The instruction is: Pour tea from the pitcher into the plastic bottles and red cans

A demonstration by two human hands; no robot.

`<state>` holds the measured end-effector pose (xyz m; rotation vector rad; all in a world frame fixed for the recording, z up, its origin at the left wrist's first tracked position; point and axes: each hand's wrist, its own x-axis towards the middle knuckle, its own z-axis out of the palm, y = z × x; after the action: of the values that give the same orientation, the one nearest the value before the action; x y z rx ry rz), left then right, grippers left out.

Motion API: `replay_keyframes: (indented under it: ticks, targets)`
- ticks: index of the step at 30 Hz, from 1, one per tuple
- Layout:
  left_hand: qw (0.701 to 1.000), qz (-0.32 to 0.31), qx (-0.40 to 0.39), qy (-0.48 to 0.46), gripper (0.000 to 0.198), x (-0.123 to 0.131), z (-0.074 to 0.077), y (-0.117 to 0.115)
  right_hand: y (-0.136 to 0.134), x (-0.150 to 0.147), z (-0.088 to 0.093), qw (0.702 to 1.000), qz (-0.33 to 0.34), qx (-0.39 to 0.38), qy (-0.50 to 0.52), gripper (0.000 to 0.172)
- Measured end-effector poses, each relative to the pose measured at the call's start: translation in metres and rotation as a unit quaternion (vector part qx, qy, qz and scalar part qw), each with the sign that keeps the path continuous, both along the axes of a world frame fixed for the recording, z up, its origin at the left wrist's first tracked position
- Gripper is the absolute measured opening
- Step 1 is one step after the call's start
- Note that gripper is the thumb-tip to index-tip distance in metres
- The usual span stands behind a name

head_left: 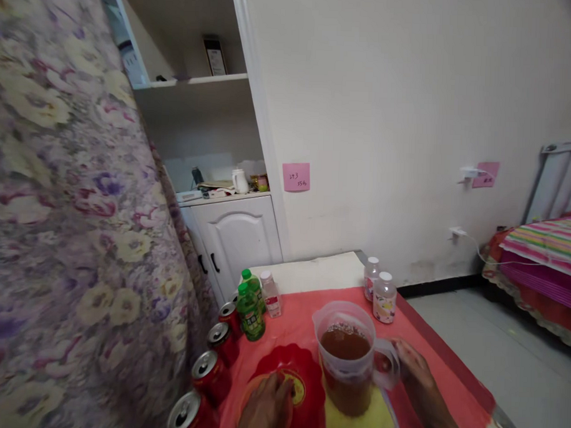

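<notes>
A clear plastic jug (350, 366) of brown liquid, with foam on top, stands on a yellow cloth or mat (376, 417). My right hand (414, 368) is at its handle, fingers curled against it; part of the grip is hidden. To the left lies a red scalloped plate (310, 389) with a yellow patch in its middle. My left hand (267, 404) is over this plate, fingers bent down onto a translucent, round, lid-like thing (247, 394) that shows around the hand. Its exact kind is unclear.
Red drink cans (212, 377) line the table's left edge. Two green bottles (251, 316) and a clear bottle (272, 298) stand behind them. Two labelled clear bottles (384, 302) are at the back right. A floral curtain (79, 232) hangs at left; a white cupboard (238, 237) is behind.
</notes>
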<state>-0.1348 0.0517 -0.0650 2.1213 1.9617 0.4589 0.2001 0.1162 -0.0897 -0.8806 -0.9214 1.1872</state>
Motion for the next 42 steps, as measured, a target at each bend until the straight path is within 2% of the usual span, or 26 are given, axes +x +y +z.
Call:
replay_keyframes:
  ticks: [3,5,8,11,13,16,19,24,32,37,40,42]
  targets:
    - [0.99,-0.03,-0.012,-0.135,0.047,0.014,0.01,0.0,-0.003,-0.005,0.006,0.997,0.076,0.031,0.005,0.045]
    - [0.97,-0.025,-0.017,-0.243,0.058,0.024,0.015,0.005,-0.004,-0.009,0.008,0.991,0.127,0.049,0.0,0.048]
    - [0.918,-0.044,-0.01,-0.395,0.08,0.04,0.017,0.021,-0.004,-0.013,0.006,0.991,0.126,0.048,0.009,0.046]
    - [0.871,-0.083,-0.016,-0.484,0.107,0.055,0.014,0.038,-0.001,-0.013,-0.001,0.99,0.133,0.043,0.016,0.041]
    - [0.854,-0.111,-0.025,-0.508,0.121,0.064,0.014,0.045,0.002,-0.012,-0.005,0.987,0.153,0.05,0.017,0.04]
    - [0.831,-0.132,-0.042,-0.539,0.13,0.073,0.016,0.048,0.001,-0.013,-0.003,0.985,0.158,0.059,0.02,0.042]
    - [0.811,-0.126,-0.049,-0.569,0.128,0.076,0.015,0.048,-0.006,-0.016,0.01,0.991,0.129,0.032,0.015,0.045]
    - [0.797,-0.102,-0.054,-0.593,0.125,0.075,0.009,0.051,-0.015,-0.022,0.031,0.993,0.109,-0.019,0.032,0.051]
    - [0.768,-0.069,-0.063,-0.634,0.128,0.079,0.016,0.046,-0.013,-0.022,0.042,0.994,0.108,0.004,-0.004,0.052]
    - [0.77,-0.068,-0.051,-0.632,0.125,0.079,0.013,0.047,-0.01,-0.021,0.042,0.997,0.078,-0.009,-0.023,0.05]
    - [0.783,-0.065,-0.046,-0.617,0.133,0.081,0.008,0.049,-0.007,-0.018,0.034,0.998,0.062,-0.02,-0.002,0.047]
    - [0.79,-0.07,-0.042,-0.608,0.136,0.084,0.007,0.049,-0.007,-0.016,0.025,0.997,0.079,-0.005,0.019,0.043]
